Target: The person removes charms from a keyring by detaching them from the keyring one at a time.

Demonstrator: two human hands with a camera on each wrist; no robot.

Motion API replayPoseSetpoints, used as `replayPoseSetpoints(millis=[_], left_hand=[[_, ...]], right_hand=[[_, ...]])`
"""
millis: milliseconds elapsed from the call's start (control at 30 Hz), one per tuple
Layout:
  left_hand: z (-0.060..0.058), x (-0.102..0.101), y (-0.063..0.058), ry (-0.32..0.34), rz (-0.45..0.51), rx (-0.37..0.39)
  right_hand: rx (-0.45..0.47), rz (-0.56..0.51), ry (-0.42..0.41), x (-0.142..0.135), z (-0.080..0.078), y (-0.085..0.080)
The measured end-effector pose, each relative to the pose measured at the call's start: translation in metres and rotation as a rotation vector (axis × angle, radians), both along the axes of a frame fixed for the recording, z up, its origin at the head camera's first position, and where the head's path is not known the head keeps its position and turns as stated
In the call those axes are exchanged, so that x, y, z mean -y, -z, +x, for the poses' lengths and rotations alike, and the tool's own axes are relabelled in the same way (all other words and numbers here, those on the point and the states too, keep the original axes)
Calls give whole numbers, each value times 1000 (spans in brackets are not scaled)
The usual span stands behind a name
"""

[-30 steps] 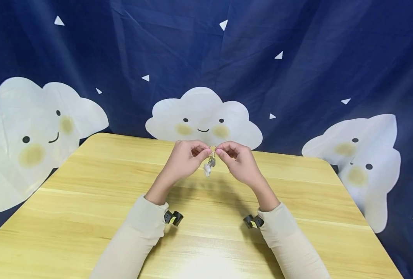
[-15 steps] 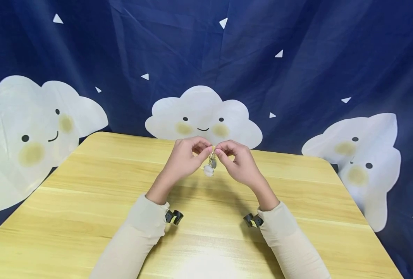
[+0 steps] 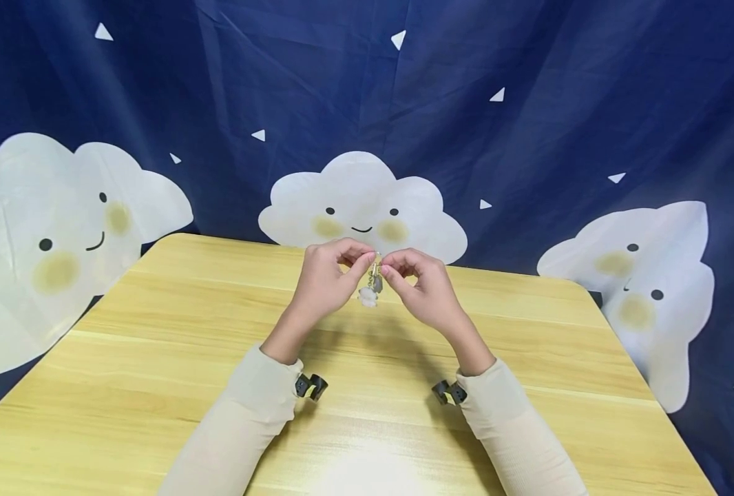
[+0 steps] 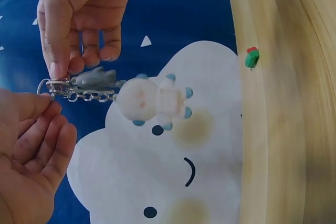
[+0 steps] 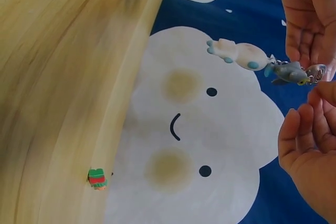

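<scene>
Both hands are raised above the table, facing each other, with a keychain between their fingertips. My left hand (image 3: 328, 281) pinches the metal ring (image 4: 44, 85) of the keychain. My right hand (image 3: 425, 286) pinches the metal piece beside that ring with thumb and forefinger. From short chains hang a white figurine (image 4: 137, 99) with blue hands and feet and a grey fish-like charm (image 5: 289, 71). In the head view the white figurine (image 3: 368, 297) dangles below the fingertips, next to the grey charm (image 3: 377, 284). The fingers partly hide the ring.
A light wooden table (image 3: 218, 386) lies beneath the hands. A small green-and-red object (image 4: 252, 57) sits near its far edge in both wrist views. Behind stands a dark blue curtain (image 3: 317, 69) with smiling clouds. Black wrist cameras (image 3: 311, 386) sit at both cuffs.
My left hand has risen slightly, and the keychain with it. The white figurine has turned, showing a broader side than a second ago. My right hand has hardly moved.
</scene>
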State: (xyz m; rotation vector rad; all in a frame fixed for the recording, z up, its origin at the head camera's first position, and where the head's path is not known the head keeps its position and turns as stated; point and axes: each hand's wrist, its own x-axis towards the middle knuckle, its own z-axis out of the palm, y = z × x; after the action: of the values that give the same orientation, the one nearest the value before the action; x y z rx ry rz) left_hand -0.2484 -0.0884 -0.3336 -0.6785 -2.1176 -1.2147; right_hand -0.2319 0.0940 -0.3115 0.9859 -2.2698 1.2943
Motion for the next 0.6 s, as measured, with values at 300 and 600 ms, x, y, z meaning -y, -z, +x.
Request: replayPoseSetpoints(millis=[300, 600], left_hand=[[-2, -1, 2, 43, 11, -27], [0, -1, 2, -24, -147, -92]], right_hand=[[-31, -6, -5, 2, 0, 1], [50, -46, -10, 2, 2, 0]])
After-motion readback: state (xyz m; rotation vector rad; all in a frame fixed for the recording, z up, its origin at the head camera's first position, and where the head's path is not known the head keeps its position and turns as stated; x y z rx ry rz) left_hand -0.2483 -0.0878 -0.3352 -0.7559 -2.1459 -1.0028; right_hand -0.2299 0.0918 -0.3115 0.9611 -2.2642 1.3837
